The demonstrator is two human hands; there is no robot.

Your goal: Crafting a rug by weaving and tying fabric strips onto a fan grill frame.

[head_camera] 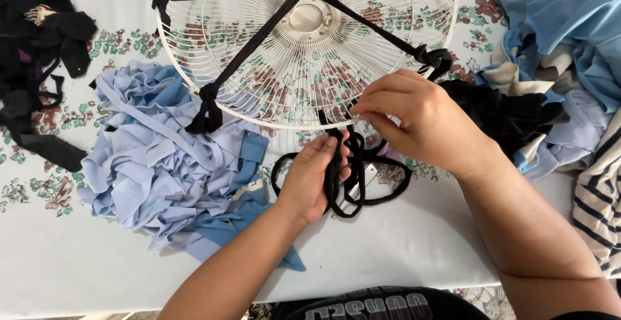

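Left hand (315, 176) grips black fabric strips (349, 184); right hand (414, 123) pinches them at the fan guard (307, 48) rim. Bare table (401, 242) lies along the near edge.

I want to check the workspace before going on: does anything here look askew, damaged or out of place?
Nothing looks damaged. The white fan guard lies flat with black strips knotted across it. The left hand grips a looped black strip; the right hand is at the rim.

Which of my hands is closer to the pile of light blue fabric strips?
Left. Your left hand grips the black strip just right of the light blue pile, nearly at its edge. Your right hand is farther right, at the fan guard rim.
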